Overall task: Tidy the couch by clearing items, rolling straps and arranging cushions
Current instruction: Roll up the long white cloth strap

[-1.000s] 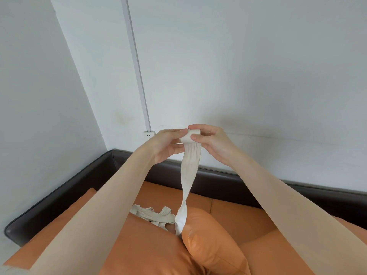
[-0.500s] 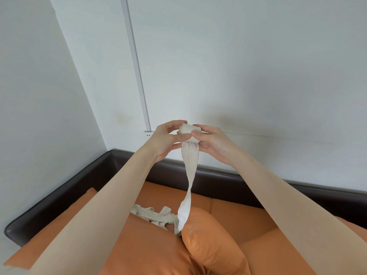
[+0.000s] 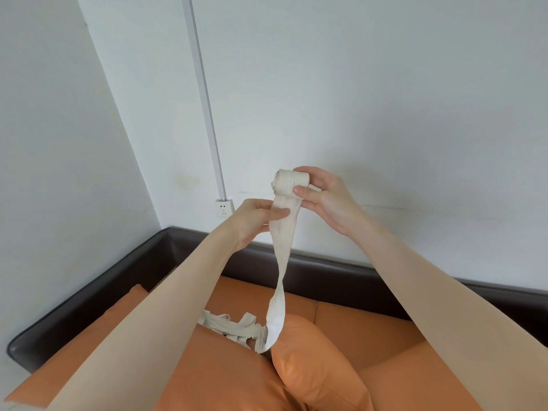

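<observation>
Cushions: two orange cushions lie nearest the camera, a large one (image 3: 225, 378) at lower left and a smaller one (image 3: 311, 357) just right of it, the two touching.
Loose strap: a tangle of cream strap (image 3: 234, 326) rests on the large cushion's far edge, partly hidden by the left forearm.
Couch: orange seat (image 3: 385, 333) with a dark brown back and arm (image 3: 326, 271) running into the corner.
Hanging strap: a flat cream length (image 3: 280, 262) drops from the hands, twists once, and reaches down between the two cushions.
Left hand: the left hand (image 3: 252, 223) pinches the hanging length just below the roll, thumb on top, fingers curled behind.
Right hand: the right hand (image 3: 326, 197) grips the rolled end, thumb on the near side and fingers round the far side.
Roll: the tight cream roll (image 3: 289, 180) is held up in front of the wall, above the left hand.
Wall: white, with a vertical cable duct (image 3: 204, 96) ending at a socket (image 3: 224, 208) left of the hands.
</observation>
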